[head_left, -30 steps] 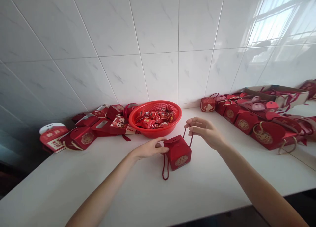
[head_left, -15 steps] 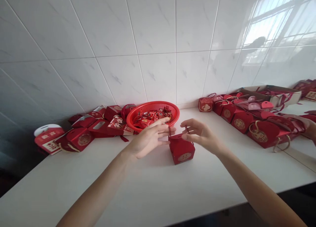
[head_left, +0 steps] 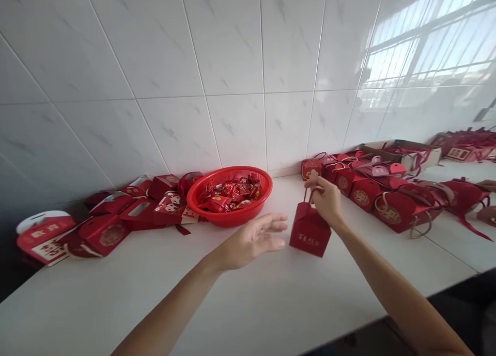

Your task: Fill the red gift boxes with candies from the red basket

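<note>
My right hand (head_left: 326,200) grips the cord handle of a small red gift box (head_left: 310,235) with pale lettering on its front. The box hangs slightly tilted over the white table; whether its base touches the surface I cannot tell. To its left, my left hand (head_left: 253,241) is empty, fingers stretched out and apart from the box. Just beyond that hand stands a red plastic basket (head_left: 232,220) holding many red-wrapped sweets (head_left: 232,193).
Red gift boxes (head_left: 110,234) lie in a heap at the left. Rows of closed boxes (head_left: 364,193) stand at the right, before an open carton (head_left: 426,157) with ribbons. Another person's hand (head_left: 488,215) shows at the right edge. A tiled wall (head_left: 232,128) backs the table.
My right hand has closed on the box's handle and moved it to the right, turning it so the lettered side shows. My left hand has come away from the box. The view has shifted right.
</note>
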`<move>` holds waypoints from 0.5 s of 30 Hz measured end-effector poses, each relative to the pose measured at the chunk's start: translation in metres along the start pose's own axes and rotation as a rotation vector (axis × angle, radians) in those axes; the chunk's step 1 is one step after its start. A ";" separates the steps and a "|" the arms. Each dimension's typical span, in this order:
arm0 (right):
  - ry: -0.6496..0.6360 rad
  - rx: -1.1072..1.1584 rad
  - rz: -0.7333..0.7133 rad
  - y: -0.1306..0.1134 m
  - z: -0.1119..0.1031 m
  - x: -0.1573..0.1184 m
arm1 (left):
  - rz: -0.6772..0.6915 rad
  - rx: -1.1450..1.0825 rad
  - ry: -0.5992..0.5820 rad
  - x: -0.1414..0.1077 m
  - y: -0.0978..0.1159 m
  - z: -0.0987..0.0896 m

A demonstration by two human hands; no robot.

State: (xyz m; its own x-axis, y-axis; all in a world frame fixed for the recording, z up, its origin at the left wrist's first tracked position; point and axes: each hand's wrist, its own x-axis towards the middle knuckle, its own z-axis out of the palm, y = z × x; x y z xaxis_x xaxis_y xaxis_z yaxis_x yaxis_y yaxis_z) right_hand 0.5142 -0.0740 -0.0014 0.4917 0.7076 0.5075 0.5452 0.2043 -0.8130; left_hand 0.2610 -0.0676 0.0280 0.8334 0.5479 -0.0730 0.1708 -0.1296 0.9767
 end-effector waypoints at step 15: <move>0.073 -0.598 0.234 0.082 -0.020 0.069 | 0.294 0.029 0.174 -0.062 -0.002 0.021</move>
State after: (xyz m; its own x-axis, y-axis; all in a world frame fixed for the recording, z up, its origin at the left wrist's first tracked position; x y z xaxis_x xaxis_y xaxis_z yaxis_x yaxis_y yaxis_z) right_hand 0.6063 -0.0213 -0.0274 0.6767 0.6357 0.3715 0.6920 -0.3768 -0.6157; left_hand 0.2194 -0.1185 0.0260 0.7471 0.6163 0.2488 -0.0467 -0.3247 0.9447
